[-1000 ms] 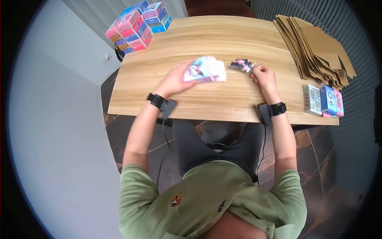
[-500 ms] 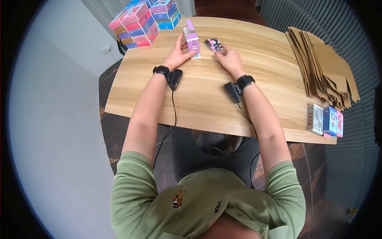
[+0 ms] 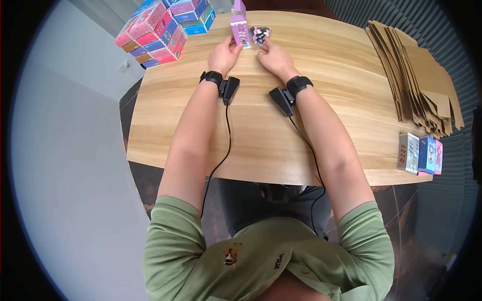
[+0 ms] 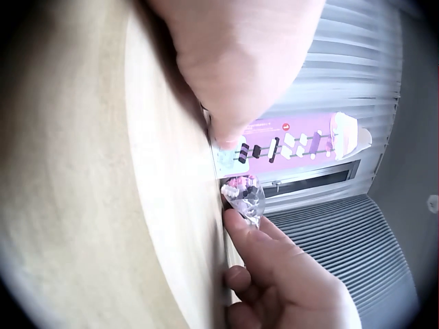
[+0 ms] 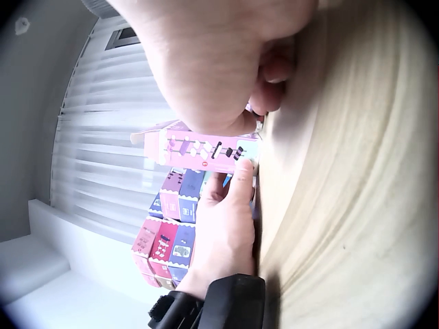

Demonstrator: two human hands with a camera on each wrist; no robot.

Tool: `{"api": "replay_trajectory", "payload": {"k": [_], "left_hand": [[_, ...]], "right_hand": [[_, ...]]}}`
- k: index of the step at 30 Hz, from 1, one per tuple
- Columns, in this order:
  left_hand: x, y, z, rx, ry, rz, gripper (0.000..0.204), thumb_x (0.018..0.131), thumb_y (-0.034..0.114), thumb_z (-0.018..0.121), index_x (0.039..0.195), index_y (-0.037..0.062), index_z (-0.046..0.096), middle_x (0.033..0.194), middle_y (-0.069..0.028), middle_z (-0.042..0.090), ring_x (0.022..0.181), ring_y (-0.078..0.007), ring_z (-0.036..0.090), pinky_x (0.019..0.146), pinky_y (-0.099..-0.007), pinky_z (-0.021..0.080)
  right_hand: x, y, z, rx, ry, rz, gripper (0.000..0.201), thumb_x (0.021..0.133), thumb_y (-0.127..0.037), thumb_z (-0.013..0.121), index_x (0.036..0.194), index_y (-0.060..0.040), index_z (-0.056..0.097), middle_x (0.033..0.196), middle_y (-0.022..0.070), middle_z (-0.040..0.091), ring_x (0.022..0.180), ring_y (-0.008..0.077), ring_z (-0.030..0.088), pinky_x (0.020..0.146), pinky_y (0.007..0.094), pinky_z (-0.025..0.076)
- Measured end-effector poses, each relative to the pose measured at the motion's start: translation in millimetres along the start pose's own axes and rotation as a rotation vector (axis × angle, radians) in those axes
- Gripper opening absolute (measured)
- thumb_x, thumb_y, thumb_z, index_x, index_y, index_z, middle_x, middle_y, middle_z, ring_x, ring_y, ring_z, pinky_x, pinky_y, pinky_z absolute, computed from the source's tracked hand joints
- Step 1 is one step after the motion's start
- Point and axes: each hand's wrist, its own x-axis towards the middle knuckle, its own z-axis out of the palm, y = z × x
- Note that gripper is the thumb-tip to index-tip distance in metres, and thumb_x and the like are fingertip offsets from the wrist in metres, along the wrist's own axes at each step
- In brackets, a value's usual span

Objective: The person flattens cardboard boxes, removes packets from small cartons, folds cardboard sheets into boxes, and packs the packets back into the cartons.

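Near the table's far edge stands an upright purple box [image 3: 240,32] with its top flap raised. My left hand [image 3: 224,56] holds it low down, thumb on the printed face, as the right wrist view also shows on the box [image 5: 226,152]. Just right of the box, a clear plastic packet [image 3: 259,34] of small black, pink and white pieces is close over the tabletop. My right hand [image 3: 277,57] pinches the packet's near edge; in the left wrist view the thumb and fingers grip the crinkled end of the packet [image 4: 245,197].
Stacked coloured boxes [image 3: 155,32] fill the far left corner of the wooden table [image 3: 251,135]. A pile of brown paper bags [image 3: 419,75] lies at the right, with several small boxes [image 3: 420,154] nearer the front right corner. Cables [image 3: 228,133] trail from both wrist cameras.
Both hands have moved forward to the far part of the table. The box, earlier tilted in the left hand, now stands upright; the packet has come leftward beside it.
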Motion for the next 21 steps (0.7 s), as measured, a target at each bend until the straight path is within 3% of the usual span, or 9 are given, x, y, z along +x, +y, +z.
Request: {"api": "replay_trajectory", "payload": {"k": [6, 9, 12, 15, 18, 21], "left_hand": [[15.5, -3.7, 9.0, 0.128, 0.122, 0.023, 0.039, 0.091, 0.039, 0.066, 0.124, 0.0192, 0.064, 0.110, -0.0099, 0.073, 0.101, -0.0354, 0.068, 0.083, -0.0472, 0.054], [14.9, 2.6, 8.6, 0.164, 0.146, -0.002, 0.035, 0.091, 0.037, 0.067, 0.121, 0.0180, 0.065, 0.110, -0.0115, 0.072, 0.101, -0.0362, 0.068, 0.083, -0.0480, 0.054], [14.1, 2.8, 8.1, 0.158, 0.158, -0.017, 0.034, 0.091, 0.036, 0.067, 0.119, 0.0168, 0.066, 0.110, -0.0126, 0.072, 0.101, -0.0368, 0.067, 0.083, -0.0482, 0.054], [20.5, -8.6, 11.8, 0.144, 0.179, 0.022, 0.039, 0.090, 0.037, 0.068, 0.121, 0.0139, 0.066, 0.109, -0.0145, 0.072, 0.100, -0.0378, 0.067, 0.083, -0.0473, 0.054], [19.4, -9.0, 9.4, 0.138, 0.184, 0.038, 0.040, 0.090, 0.036, 0.067, 0.123, 0.0126, 0.066, 0.110, -0.0159, 0.072, 0.101, -0.0380, 0.067, 0.085, -0.0467, 0.053], [28.8, -30.7, 20.5, 0.080, 0.255, 0.119, 0.041, 0.091, 0.034, 0.066, 0.126, 0.0128, 0.065, 0.117, -0.0161, 0.070, 0.107, -0.0377, 0.066, 0.089, -0.0481, 0.053]], "right_hand": [[20.3, 1.3, 2.3, 0.013, 0.000, -0.028, 0.056, 0.085, -0.033, 0.056, 0.136, -0.0096, 0.051, 0.132, 0.0058, 0.066, 0.119, 0.0321, 0.061, 0.098, 0.0433, 0.050], [26.0, 4.0, 5.5, -0.010, 0.006, -0.032, 0.064, 0.084, -0.033, 0.057, 0.143, -0.0111, 0.046, 0.132, 0.0056, 0.066, 0.120, 0.0326, 0.061, 0.099, 0.0426, 0.049], [20.1, 2.0, 0.6, 0.061, -0.013, -0.044, 0.079, 0.086, -0.032, 0.060, 0.156, -0.0095, 0.031, 0.135, 0.0107, 0.064, 0.125, 0.0317, 0.059, 0.103, 0.0372, 0.047], [9.7, 13.2, 7.3, 0.259, 0.078, -0.123, 0.080, 0.083, -0.028, 0.064, 0.154, -0.0091, 0.034, 0.130, 0.0135, 0.066, 0.120, 0.0310, 0.062, 0.102, 0.0387, 0.048], [-13.2, 22.9, 1.4, 0.432, 0.044, -0.081, 0.078, 0.087, -0.019, 0.067, 0.156, -0.0089, 0.031, 0.129, 0.0152, 0.066, 0.116, 0.0211, 0.062, 0.100, 0.0333, 0.048], [-64.5, 37.9, -18.8, 0.476, 0.006, -0.026, 0.066, 0.090, -0.018, 0.065, 0.151, -0.0076, 0.041, 0.123, 0.0138, 0.068, 0.109, 0.0174, 0.063, 0.096, 0.0325, 0.050]]}}
